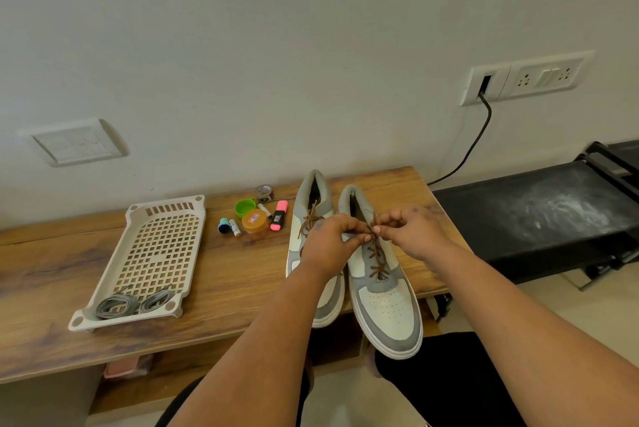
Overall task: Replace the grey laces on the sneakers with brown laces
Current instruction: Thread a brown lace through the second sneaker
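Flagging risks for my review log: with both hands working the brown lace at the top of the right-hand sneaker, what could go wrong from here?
1. The right sneaker has its toe past the table edge; pulling on the brown lace might tip it off.
2. The left hand and right hand pinch the lace close together, so an end could slip loose.

Both hands meet over the right sneaker (387, 292): the left hand (328, 243) and right hand (411, 231) each pinch the brown lace (377, 255) near its top eyelets. The left sneaker (311, 216) lies just beside it on the tabletop (224, 274). Grey laces (116, 305) lie coiled in the perforated tray (152, 250).
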`<state>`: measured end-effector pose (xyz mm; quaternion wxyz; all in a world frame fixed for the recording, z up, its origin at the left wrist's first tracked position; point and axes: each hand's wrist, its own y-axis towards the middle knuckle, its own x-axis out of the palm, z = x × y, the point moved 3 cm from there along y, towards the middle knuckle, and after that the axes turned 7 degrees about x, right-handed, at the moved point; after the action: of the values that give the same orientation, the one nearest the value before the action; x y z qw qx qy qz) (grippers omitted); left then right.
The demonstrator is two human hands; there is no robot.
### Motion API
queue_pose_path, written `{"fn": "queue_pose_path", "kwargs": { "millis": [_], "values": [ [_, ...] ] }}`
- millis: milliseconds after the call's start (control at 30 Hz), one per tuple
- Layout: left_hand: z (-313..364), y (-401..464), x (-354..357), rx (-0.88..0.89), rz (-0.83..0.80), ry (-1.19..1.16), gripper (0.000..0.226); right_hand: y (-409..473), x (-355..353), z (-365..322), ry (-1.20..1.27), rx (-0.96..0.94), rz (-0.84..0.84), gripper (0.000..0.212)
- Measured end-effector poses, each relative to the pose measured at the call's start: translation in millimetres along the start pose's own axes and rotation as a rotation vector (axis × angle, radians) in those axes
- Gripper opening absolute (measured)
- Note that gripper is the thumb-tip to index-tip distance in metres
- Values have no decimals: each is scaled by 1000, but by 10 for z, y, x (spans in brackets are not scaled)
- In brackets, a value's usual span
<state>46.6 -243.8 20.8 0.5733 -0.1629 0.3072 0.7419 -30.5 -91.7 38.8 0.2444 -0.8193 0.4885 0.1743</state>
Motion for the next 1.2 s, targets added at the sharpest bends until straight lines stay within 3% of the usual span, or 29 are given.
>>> {"fn": "queue_pose_path", "kwargs": {
  "millis": [167, 300, 433, 700, 867, 967, 1100, 1200],
  "values": [
    [-16, -12, 16, -3, 9, -14, 13, -89, -33, -129, -216, -32, 4, 22],
    [-24, -12, 21, -23, 19, -14, 11, -204, -75, -169, -179, -88, 142, 17],
    [-10, -11, 10, -20, 6, -16, 13, -283, 74, -131, -252, -61, 71, 20],
    [-22, -7, 11, -35, 2, -27, 13, -318, 238, -146, -286, 0, 279, 24],
    [-22, 14, 19, -39, -5, -24, 14, -338, 258, -169, -364, -15, 316, 25],
    [-23, 4, 18, -41, -7, -18, 14, -343, 214, -158, -400, 15, 234, 19],
    [-25, -6, 8, -49, -20, -39, 15, -372, 106, -84, -553, 118, -68, 21],
    [-20, -11, -4, -51, -18, -50, 13, -378, 7, -38, -626, 157, -147, 24]
  ]
}}
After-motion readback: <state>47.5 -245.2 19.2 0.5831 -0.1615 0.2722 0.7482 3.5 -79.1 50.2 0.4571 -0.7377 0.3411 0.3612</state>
